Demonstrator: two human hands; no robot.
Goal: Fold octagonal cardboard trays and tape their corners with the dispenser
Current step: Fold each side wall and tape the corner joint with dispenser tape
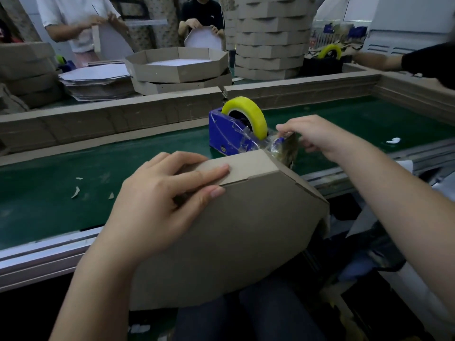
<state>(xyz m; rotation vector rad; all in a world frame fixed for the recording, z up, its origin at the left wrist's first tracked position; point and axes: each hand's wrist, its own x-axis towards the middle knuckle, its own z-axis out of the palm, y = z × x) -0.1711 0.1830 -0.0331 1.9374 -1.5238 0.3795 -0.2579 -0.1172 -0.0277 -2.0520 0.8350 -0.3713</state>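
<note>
Left hand steadies a tilted tray while the right draws tape at the dispenser.

Left hand [157,200] lies at centre frame with fingers nearly straight, pressing flat on the folded side wall of the cardboard tray [234,230], which is tilted over the lap at lower centre, its upper corner just beside the tape dispenser [226,136]. Right hand [317,139], right of centre, pinches the clear tape strip [267,141] between curled fingertips at the dispenser's cutter end, covering that end; the tray's raised wall hides the dispenser's lower front. A yellow roll [246,112] sits in the blue dispenser, which stands on the green belt [61,173] among paper scraps [75,193]. Beyond it a low cardboard barrier [110,119] crosses the frame. Behind that, upper centre, are finished trays [177,65], flat blanks [96,80] at upper left, a tall tray stack [270,33], and other workers [73,20] handling cardboard.
</note>
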